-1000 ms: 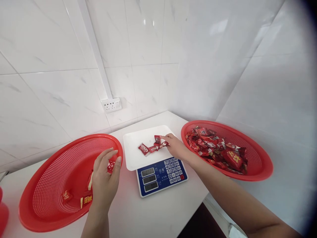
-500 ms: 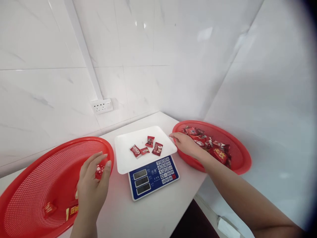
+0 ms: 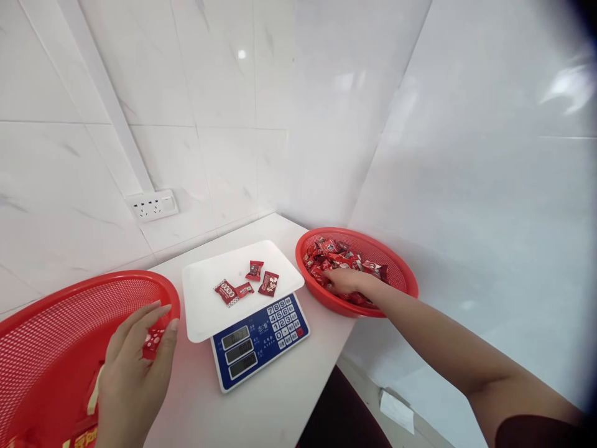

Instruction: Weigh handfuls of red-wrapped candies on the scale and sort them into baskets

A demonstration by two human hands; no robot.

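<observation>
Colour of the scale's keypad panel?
Blue panel, with mostly white keys and one red key; the head view shows it best.

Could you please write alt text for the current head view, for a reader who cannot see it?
The right hand is in the right basket, among red packets. Four more packets lie on the white tray of a scale. The left hand is at the left basket, a dotted packet showing between thumb and fingers.

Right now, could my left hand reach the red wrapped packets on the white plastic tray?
Probably yes: nothing covers the packets, and only the red mesh basket rim separates left hand from tray.
</observation>
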